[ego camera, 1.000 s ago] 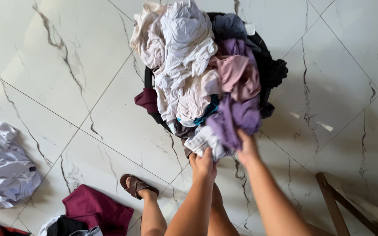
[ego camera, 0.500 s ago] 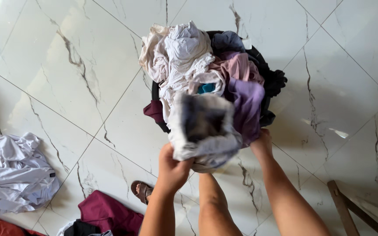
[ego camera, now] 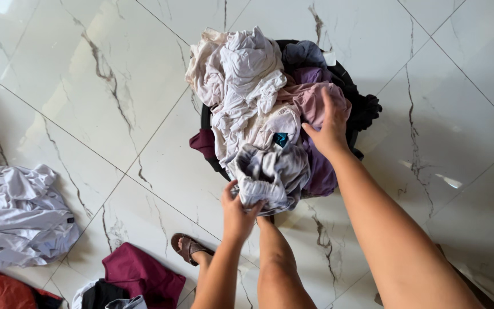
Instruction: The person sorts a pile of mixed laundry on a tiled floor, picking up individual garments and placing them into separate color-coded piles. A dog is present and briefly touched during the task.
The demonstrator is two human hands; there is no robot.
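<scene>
Overhead, the left hand (ego camera: 236,213) clutches a grey-and-white garment (ego camera: 270,174) at the near edge of a heaped black laundry basket (ego camera: 207,117), while the right hand (ego camera: 330,127) rests open-fingered on a pink garment (ego camera: 310,100) atop the pile; sorted clothes (ego camera: 21,214) lie on the marble floor (ego camera: 87,86).

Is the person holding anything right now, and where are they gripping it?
The left hand grips a grey-and-white garment by its lower edge, at the front of the heaped laundry basket. The right hand rests flat on a pink garment, gripping nothing.
</scene>
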